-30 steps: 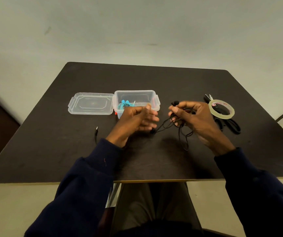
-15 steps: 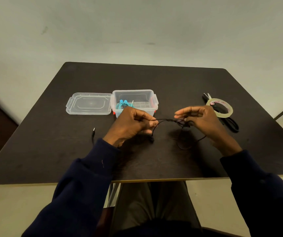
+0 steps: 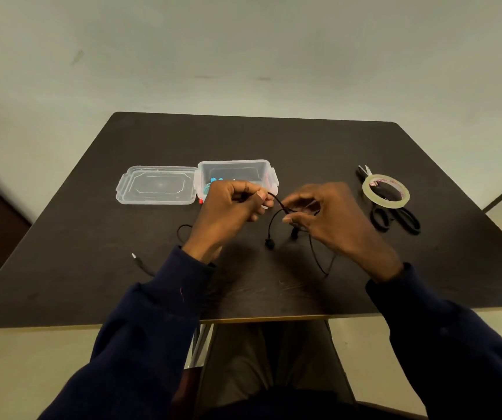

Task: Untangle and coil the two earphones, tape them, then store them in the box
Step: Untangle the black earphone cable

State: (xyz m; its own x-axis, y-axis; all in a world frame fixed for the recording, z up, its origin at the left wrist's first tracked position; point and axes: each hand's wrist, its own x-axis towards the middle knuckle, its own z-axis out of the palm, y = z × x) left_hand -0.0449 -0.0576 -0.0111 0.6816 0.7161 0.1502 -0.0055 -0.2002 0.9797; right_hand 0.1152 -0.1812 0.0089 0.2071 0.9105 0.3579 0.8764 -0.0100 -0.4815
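Observation:
Above the middle of the table my left hand (image 3: 228, 207) and my right hand (image 3: 331, 216) both pinch the thin cable of the black earphone (image 3: 275, 219). One earbud (image 3: 269, 244) hangs between the hands, another dangles just under my right fingers. The cable trails left on the table to its plug (image 3: 136, 258). The blue earphone (image 3: 213, 181) lies inside the open clear box (image 3: 269, 174), partly hidden behind my left hand.
The clear lid (image 3: 157, 184) lies flat to the left of the box. A roll of clear tape (image 3: 385, 190) rests on black scissors (image 3: 395, 218) at the right. The dark table (image 3: 274, 140) ends just in front of my sleeves.
My hands have come closer together over the table's middle, and the cable between them has gone slack. An earbud now hangs lower between the hands.

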